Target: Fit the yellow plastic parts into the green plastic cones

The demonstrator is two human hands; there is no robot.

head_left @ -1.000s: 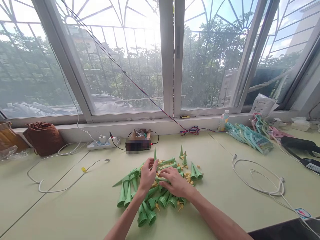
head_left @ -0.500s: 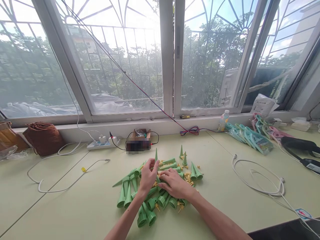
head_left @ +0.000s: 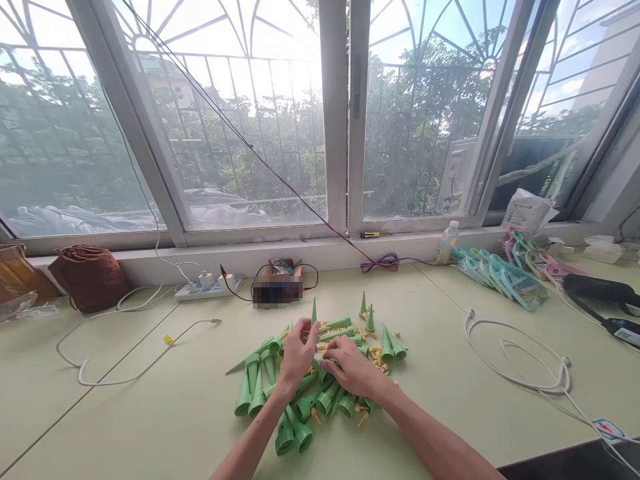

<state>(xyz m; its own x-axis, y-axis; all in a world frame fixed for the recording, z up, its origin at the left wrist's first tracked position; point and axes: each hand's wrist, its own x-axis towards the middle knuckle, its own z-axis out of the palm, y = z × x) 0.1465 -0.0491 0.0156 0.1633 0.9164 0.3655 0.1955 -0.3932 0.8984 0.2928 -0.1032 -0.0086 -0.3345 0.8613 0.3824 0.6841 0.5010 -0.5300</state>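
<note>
A green hollow plastic spike (head_left: 314,312) stands point up in the fingers of my left hand (head_left: 299,353), which are closed round its lower part. Beside it, my right hand (head_left: 351,368) has its fingers curled together over the heap; what they pinch, if anything, is hidden. Around and under both hands lie several more green spikes (head_left: 257,393), many showing their open round ends. Small yellow plastic valve-like pieces (head_left: 384,368) are scattered among them. Two spikes with yellow pieces at their bases (head_left: 370,319) stand upright behind the heap.
A power strip (head_left: 193,293), a small box (head_left: 285,268) with a blurred device, and bundled wires (head_left: 380,262) line the back. White cables (head_left: 517,387) lie to the right, near packs of pastel plastic items (head_left: 510,277). A brown drawstring bag (head_left: 90,277) stands at left.
My right fingers have shifted slightly to the right and curled a little more. The left hand keeps the upright spike in nearly the same place.
</note>
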